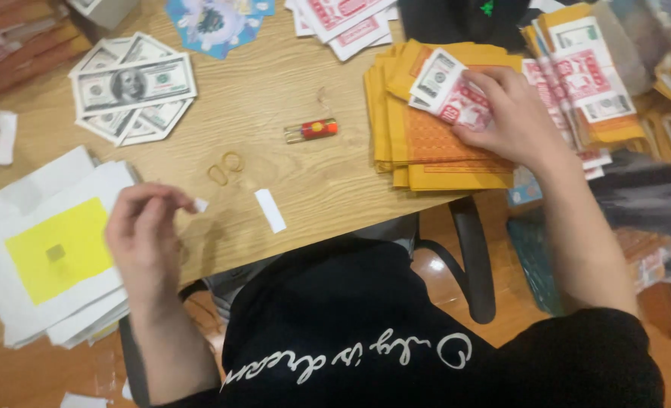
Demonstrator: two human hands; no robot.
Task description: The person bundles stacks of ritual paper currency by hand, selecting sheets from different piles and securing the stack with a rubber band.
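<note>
Fingertips of the left hand (145, 240) pinch a small white paper scrap (200, 205) above the wooden table (275, 98); it looks feather-light, limp, easily dropped. The right hand (505, 113) presses flat, fingers closed on thin red-and-white printed paper notes (456, 94) atop the orange paper stack (434, 147), best lifted by an edge.

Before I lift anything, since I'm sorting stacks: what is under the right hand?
The right hand presses red-and-white printed papers lying on an orange paper stack. The palm covers whatever lies directly beneath it.

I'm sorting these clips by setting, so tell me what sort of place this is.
Probably a home or small workshop desk where paper goods get bundled. A wooden table holds stacks of orange paper sheets, banknote-style paper and rubber bands, with an office chair underneath.
</note>
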